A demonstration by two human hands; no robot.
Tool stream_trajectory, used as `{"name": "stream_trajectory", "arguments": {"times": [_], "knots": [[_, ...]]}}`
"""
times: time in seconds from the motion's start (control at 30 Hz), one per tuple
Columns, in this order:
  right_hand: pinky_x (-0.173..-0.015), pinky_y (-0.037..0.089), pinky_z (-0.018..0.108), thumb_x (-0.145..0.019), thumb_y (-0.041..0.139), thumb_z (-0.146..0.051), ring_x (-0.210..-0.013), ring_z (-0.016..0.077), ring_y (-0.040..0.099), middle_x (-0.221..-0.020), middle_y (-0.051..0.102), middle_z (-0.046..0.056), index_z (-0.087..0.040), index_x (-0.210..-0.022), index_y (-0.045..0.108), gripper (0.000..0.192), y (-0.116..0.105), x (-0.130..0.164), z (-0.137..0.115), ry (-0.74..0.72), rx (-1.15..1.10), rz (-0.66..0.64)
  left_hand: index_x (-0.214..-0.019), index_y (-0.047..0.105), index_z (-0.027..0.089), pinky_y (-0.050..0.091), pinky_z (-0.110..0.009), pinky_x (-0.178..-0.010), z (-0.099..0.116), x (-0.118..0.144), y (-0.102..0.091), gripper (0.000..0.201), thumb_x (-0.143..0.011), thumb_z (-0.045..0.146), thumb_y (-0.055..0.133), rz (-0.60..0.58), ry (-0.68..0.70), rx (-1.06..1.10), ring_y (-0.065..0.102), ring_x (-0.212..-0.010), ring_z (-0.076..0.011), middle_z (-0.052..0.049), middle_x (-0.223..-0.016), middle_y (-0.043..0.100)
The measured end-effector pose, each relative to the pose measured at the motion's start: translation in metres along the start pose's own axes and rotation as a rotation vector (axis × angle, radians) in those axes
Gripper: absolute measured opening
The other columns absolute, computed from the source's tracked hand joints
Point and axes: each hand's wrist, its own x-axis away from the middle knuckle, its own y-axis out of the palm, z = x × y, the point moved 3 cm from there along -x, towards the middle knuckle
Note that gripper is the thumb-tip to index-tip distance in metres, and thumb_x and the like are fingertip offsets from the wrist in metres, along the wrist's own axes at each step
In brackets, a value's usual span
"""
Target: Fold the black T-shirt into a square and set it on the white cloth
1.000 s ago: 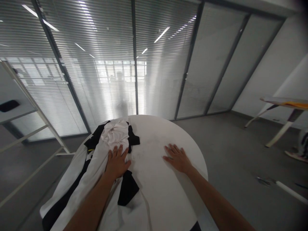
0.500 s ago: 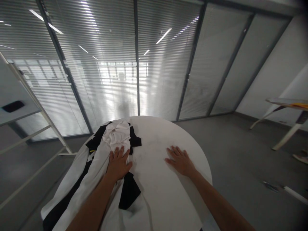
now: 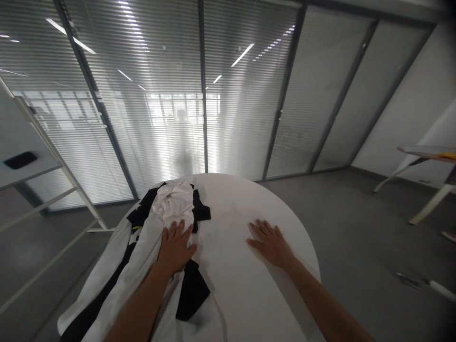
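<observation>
- Head view: the left hand [image 3: 176, 247] lies flat on a pile of clothes [image 3: 156, 237], fingers spread out and pressing down, not gripping anything.
- The pile is white cloth mixed with black cloth. It sits on the left part of the round white table [image 3: 242, 285], and a bunched white lump [image 3: 174, 202] lies at the far end of the pile, just past the fingertips.
- The right hand [image 3: 270, 244] lies flat on the bare table top, to the right of the pile and well apart from it. Its fingers are open too, and it holds nothing.
- A lot of the cloth hangs over the left edge of the table. I think the hanging part could pull the rest down to the floor if the left hand lifts off.
- The table top looks smooth, so the cloth could slide when pushed.
- The black and white pieces lie tangled, so pulling one could drag the other along.
- A white rack [image 3: 53, 166] stands left of the table, near the hanging cloth, which could catch on it.
</observation>
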Motion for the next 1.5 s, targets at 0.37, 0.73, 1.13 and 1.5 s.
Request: {"name": "stream_trajectory", "arguments": {"times": [0.37, 0.73, 1.13, 1.5], "knots": [[-0.115, 0.016, 0.059, -0.090, 0.022, -0.074, -0.147, 0.0331, 0.016, -0.160, 0.022, 0.003, -0.031, -0.152, 0.030, 0.076, 0.002, 0.001, 0.002, -0.013, -0.008, 0.003, -0.146, 0.045, 0.030, 0.017, -0.062, -0.112, 0.001, 0.001, -0.003, 0.063, -0.086, 0.047, 0.053, 0.007, -0.001, 0.011, 0.025, -0.143, -0.0414, -0.011, -0.156, 0.033], [-0.114, 0.017, 0.058, -0.093, 0.024, -0.068, -0.147, 0.0321, 0.018, -0.160, 0.021, 0.002, -0.032, -0.153, 0.028, 0.070, 0.009, 0.003, 0.006, -0.045, 0.031, 0.055, -0.145, 0.047, 0.029, 0.017, -0.063, -0.112, 0.003, 0.000, -0.002, 0.063, -0.084, 0.046, 0.055, -0.004, -0.011, 0.007, 0.025, -0.143, -0.0417, -0.012, -0.155, 0.035], [-0.114, 0.019, 0.059, -0.092, 0.027, -0.069, -0.146, 0.0333, 0.021, -0.159, 0.024, 0.003, -0.034, -0.152, 0.030, 0.069, 0.012, 0.004, 0.010, -0.070, 0.038, 0.092, -0.146, 0.044, 0.030, 0.016, -0.061, -0.113, 0.004, 0.000, -0.012, 0.060, -0.088, 0.044, 0.051, -0.094, -0.016, 0.027, 0.021, -0.145, -0.0389, -0.011, -0.157, 0.031], [-0.113, 0.020, 0.058, -0.092, 0.031, -0.067, -0.145, 0.0321, 0.024, -0.157, 0.032, 0.005, -0.031, -0.149, 0.037, 0.067, 0.005, 0.003, 0.006, -0.038, -0.010, 0.086, -0.123, 0.063, 0.023, 0.037, -0.045, -0.106, -0.004, -0.010, -0.044, 0.038, -0.091, 0.028, 0.044, -0.033, -0.166, 0.298, 0.053, -0.124, -0.0277, -0.011, -0.134, 0.059]]}}
